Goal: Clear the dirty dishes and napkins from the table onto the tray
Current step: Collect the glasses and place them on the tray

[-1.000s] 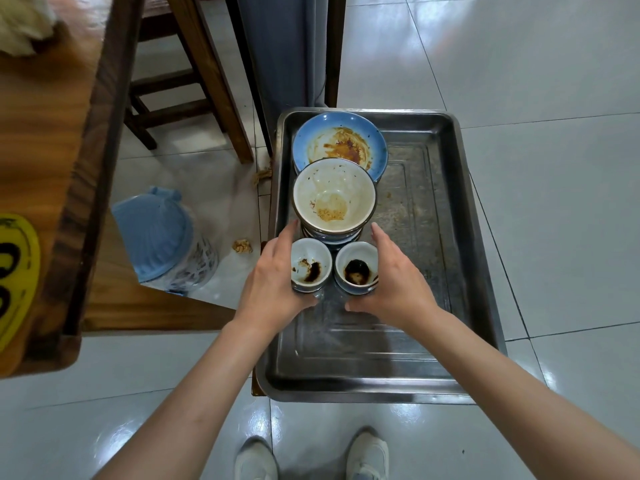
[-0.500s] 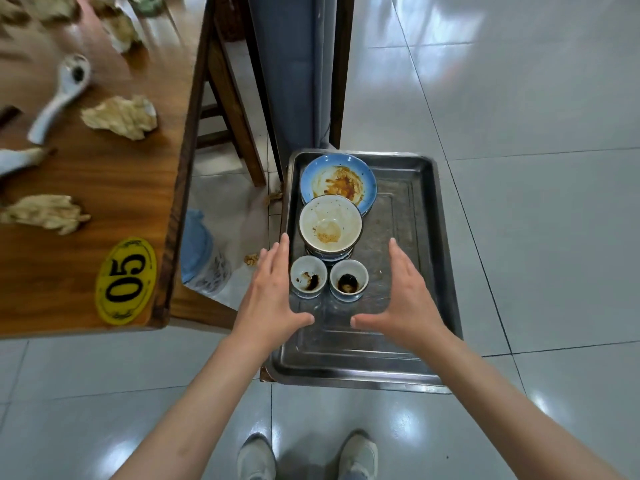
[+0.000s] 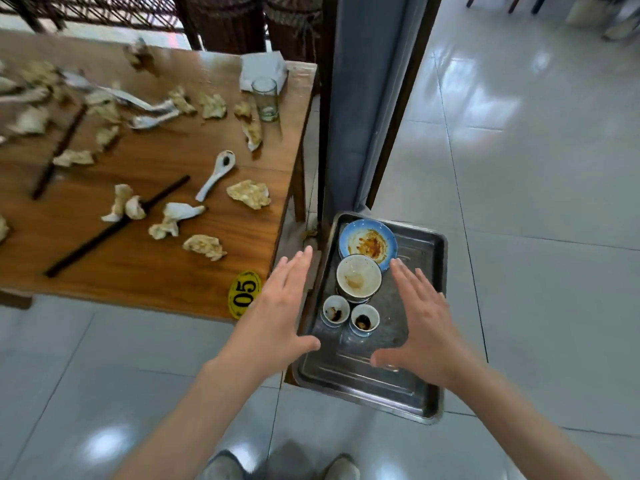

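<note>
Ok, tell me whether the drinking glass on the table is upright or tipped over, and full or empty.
Upright: the glass stands on its base near the table's far right corner, mouth upward. It looks empty, though a clear liquid cannot be ruled out.

View: I have one head-worn wide-angle camera only.
Position: standing height, over the floor [image 3: 519, 237].
Facing: forward and steeply down; my shoes [image 3: 341, 467] show at 6 o'clock.
Nearness: the tray [image 3: 420, 341] sits close, just below centre.
Spread: the desk [image 3: 156, 271] fills 9 to 11 o'clock, blurring toward the edge.
Overlap: none, single view.
</note>
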A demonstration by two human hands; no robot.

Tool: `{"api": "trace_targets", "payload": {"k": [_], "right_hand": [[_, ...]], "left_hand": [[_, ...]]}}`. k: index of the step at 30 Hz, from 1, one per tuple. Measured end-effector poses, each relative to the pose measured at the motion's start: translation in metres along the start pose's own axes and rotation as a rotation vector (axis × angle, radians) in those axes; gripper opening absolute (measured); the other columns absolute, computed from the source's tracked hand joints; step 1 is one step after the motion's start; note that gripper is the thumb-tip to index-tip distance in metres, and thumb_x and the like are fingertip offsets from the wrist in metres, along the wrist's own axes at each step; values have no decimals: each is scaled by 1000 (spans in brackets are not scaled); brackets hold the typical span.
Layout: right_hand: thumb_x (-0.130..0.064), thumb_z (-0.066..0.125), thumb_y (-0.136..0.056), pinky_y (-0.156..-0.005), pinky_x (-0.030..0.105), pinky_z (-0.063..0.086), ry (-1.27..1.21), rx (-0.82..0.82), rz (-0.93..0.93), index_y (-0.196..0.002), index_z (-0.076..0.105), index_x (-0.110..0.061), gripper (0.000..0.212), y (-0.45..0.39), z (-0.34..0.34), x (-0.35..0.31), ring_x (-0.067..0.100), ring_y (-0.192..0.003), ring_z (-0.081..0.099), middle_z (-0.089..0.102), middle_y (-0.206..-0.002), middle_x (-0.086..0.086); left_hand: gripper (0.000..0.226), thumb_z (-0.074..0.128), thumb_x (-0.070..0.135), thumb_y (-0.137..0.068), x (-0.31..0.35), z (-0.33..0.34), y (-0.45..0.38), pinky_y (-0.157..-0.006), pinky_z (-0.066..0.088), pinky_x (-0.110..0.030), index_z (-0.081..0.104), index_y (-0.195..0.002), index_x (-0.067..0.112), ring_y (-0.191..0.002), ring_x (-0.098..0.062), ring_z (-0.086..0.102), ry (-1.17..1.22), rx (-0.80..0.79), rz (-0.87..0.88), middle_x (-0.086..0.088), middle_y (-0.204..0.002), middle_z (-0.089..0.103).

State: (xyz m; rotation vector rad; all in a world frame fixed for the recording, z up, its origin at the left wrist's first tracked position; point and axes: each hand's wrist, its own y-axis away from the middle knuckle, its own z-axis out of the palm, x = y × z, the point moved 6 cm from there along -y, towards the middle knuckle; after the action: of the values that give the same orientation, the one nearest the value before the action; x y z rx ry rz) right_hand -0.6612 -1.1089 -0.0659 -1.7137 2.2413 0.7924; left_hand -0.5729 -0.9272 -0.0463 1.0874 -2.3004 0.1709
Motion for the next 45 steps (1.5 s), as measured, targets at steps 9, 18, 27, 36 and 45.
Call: {"api": "trace_targets", "payload": {"k": [9, 18, 27, 36, 45], "right_hand": [[-63, 74, -58, -110, 40, -9, 151, -18, -240, -123, -37, -51, 129, -3, -50, -142, 7, -138, -22, -31, -138, -29], [-66, 73, -58, -111, 43, -3, 198, 29, -411, -139, -23, -42, 128, -19, -44, -329, 15, -143, -8, -8, -153, -20], [-59, 76, -61, -113, 47, 4, 217, -14, -500, -145, -13, -37, 125, -48, 4, -487, 14, -143, -9, -8, -155, -17], [-57, 77, -63, -112, 44, 0, 231, -116, -598, -144, -13, -41, 122, -100, 59, -602, 12, -143, -9, -8, -155, -19], [-55, 75, -65, -113, 44, -1, 206, -132, -647, -145, -12, -36, 120, -220, 99, -727, 15, -143, -9, -6, -156, -15]], "left_hand": [[122, 85, 33, -63, -22, -155, 67, -112, 22, -31, -4, -148, 37, -145, -10, 3, -13, 161, -176, 14, -156, 12], [122, 87, 28, -61, -112, -297, 174, -110, 20, -31, 4, -149, 34, -144, -14, 11, -2, 372, -345, 5, -155, 20], [119, 87, 30, -61, -209, -390, 252, -110, 19, -33, 7, -150, 32, -144, -19, 11, -44, 486, -409, 0, -155, 22], [113, 84, 31, -65, -309, -442, 277, -111, 21, -40, 9, -149, 33, -145, -18, 10, 5, 527, -509, 5, -156, 18], [109, 85, 31, -65, -445, -534, 235, -110, 26, -39, 14, -149, 33, -144, -19, 16, -67, 556, -562, 3, -154, 25]]}}
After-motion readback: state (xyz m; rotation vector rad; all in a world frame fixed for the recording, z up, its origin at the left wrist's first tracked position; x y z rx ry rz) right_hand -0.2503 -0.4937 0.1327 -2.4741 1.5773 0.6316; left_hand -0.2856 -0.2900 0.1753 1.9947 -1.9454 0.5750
